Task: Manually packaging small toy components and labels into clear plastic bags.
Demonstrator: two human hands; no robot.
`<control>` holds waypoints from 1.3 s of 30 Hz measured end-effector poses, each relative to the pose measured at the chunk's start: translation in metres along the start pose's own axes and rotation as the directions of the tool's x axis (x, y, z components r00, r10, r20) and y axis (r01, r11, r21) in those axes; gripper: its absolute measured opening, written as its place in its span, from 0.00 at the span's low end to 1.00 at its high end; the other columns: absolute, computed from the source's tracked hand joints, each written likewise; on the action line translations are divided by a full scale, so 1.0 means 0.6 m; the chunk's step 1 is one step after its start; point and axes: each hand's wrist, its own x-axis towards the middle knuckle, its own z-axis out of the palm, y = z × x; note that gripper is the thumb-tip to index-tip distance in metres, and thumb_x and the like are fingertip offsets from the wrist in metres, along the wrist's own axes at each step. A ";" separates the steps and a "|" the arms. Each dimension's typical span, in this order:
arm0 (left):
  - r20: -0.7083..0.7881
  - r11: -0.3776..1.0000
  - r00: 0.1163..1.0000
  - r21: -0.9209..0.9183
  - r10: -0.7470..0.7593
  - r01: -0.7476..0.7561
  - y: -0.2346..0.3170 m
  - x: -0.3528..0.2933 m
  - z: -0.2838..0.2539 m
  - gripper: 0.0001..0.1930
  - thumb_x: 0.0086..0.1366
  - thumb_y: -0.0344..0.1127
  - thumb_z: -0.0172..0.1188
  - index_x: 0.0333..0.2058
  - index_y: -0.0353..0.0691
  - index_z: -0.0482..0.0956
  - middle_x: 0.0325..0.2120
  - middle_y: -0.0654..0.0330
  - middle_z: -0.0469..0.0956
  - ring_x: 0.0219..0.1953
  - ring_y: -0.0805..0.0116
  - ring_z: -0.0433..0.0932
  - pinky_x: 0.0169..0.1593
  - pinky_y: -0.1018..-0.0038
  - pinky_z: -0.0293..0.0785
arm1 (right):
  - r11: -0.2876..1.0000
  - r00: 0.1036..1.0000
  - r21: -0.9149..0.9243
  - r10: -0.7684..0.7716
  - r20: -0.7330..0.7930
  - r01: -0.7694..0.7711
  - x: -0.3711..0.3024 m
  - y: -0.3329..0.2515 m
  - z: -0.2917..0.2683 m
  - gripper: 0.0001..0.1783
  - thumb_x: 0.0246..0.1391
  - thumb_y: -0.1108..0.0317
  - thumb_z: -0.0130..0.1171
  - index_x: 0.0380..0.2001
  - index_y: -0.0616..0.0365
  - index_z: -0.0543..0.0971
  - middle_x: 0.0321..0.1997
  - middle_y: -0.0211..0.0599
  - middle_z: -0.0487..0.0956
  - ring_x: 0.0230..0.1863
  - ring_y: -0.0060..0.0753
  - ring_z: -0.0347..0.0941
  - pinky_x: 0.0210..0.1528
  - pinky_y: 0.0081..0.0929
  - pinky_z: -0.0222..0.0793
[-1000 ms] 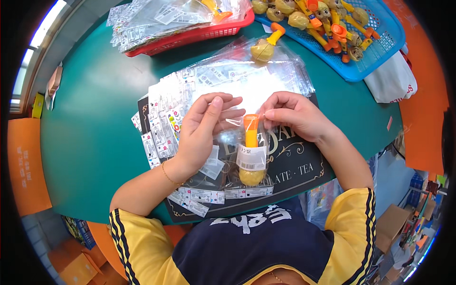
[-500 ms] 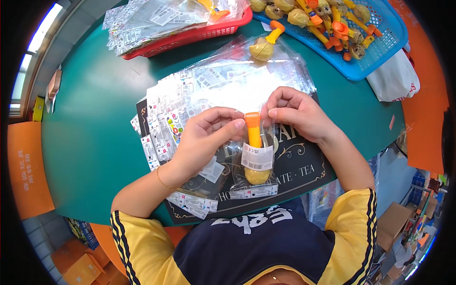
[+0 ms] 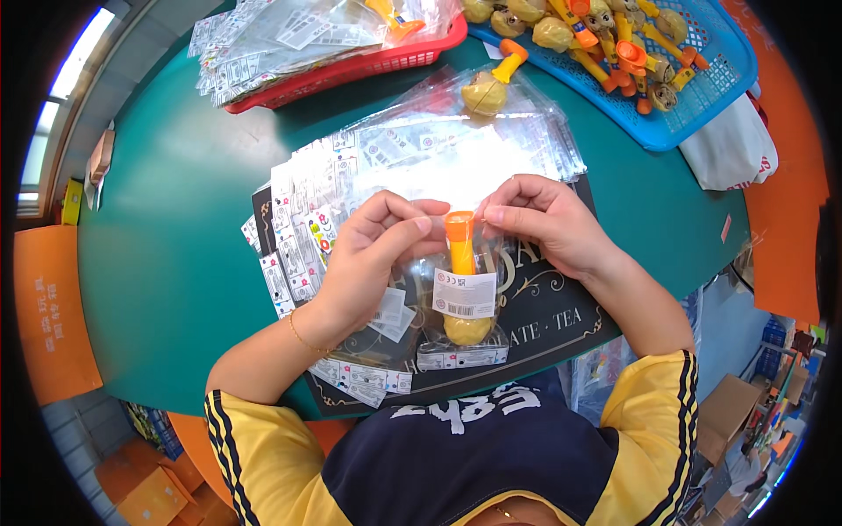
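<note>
A clear plastic bag (image 3: 493,298) lies over the dark printed mat, with a white label (image 3: 465,294) across its middle. Inside it is a toy with a yellow handle (image 3: 461,256), an orange cup-shaped end pointing away from me and a round gold head (image 3: 467,330) toward me. My left hand (image 3: 377,245) is closed at the bag's upper left edge, beside the orange end. On the other side, my right hand (image 3: 539,219) pinches the upper right edge between thumb and fingertips. Glare partly hides the clear film.
Stacked flat plastic bags (image 3: 386,149) lie beyond my hands, with one loose toy (image 3: 485,92) on top. A red basket (image 3: 351,77) of bags stands far left, a blue basket (image 3: 697,114) of similar toys far right. The dark mat (image 3: 561,320) covers the green table's (image 3: 175,263) near part.
The bag with the toy has shifted slightly left. My left hand's thumb has drawn back a little from the orange end, and my right hand has moved slightly left and nearer.
</note>
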 end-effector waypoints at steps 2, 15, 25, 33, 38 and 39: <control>0.025 0.999 0.999 -0.026 -0.021 0.021 0.000 0.000 0.001 0.03 0.63 0.26 0.50 0.32 0.33 0.68 0.45 0.47 0.71 0.42 0.63 0.77 0.48 0.72 0.74 | 1.000 1.000 -0.004 -0.006 0.019 0.006 0.000 0.002 -0.001 0.06 0.53 0.72 0.57 0.34 0.62 0.75 0.36 0.36 0.77 0.36 0.21 0.73 0.41 0.18 0.70; 0.045 0.996 0.998 0.080 0.041 -0.045 -0.008 -0.003 0.000 0.04 0.61 0.24 0.54 0.34 0.33 0.70 0.37 0.55 0.74 0.40 0.71 0.76 0.46 0.75 0.75 | 0.998 1.000 -0.067 0.003 0.008 -0.002 -0.006 -0.003 0.011 0.09 0.53 0.70 0.58 0.36 0.64 0.75 0.34 0.34 0.78 0.36 0.20 0.74 0.41 0.17 0.70; 0.065 0.995 0.998 0.098 -0.015 0.009 -0.007 -0.001 -0.003 0.04 0.61 0.25 0.55 0.32 0.34 0.68 0.33 0.58 0.75 0.38 0.73 0.75 0.47 0.76 0.72 | 1.000 0.999 -0.008 0.012 0.052 -0.012 0.000 0.008 0.005 0.05 0.55 0.72 0.55 0.32 0.60 0.71 0.37 0.35 0.77 0.37 0.19 0.74 0.41 0.16 0.70; 0.029 1.000 0.999 0.001 0.027 -0.027 -0.007 -0.002 -0.004 0.05 0.59 0.22 0.53 0.29 0.37 0.65 0.35 0.59 0.71 0.40 0.71 0.72 0.49 0.73 0.71 | 0.982 0.988 -0.129 -0.127 0.085 0.137 -0.010 0.007 0.007 0.05 0.53 0.74 0.57 0.31 0.60 0.71 0.38 0.35 0.76 0.37 0.18 0.72 0.42 0.16 0.68; 0.031 1.000 0.999 0.001 -0.014 0.014 0.003 -0.008 0.007 0.04 0.60 0.26 0.54 0.31 0.37 0.67 0.35 0.58 0.72 0.38 0.71 0.74 0.47 0.74 0.73 | 0.976 0.982 -0.138 -0.154 0.105 0.168 -0.012 -0.001 0.010 0.05 0.52 0.74 0.57 0.31 0.61 0.72 0.38 0.33 0.76 0.39 0.16 0.71 0.43 0.16 0.68; 0.002 0.998 0.998 -0.007 -0.058 0.058 0.005 -0.008 0.010 0.06 0.60 0.27 0.55 0.34 0.36 0.68 0.35 0.58 0.73 0.36 0.72 0.75 0.44 0.75 0.74 | 0.978 0.983 -0.129 -0.151 0.107 0.164 -0.011 -0.001 0.010 0.04 0.53 0.74 0.57 0.31 0.61 0.72 0.38 0.33 0.76 0.39 0.16 0.71 0.43 0.16 0.68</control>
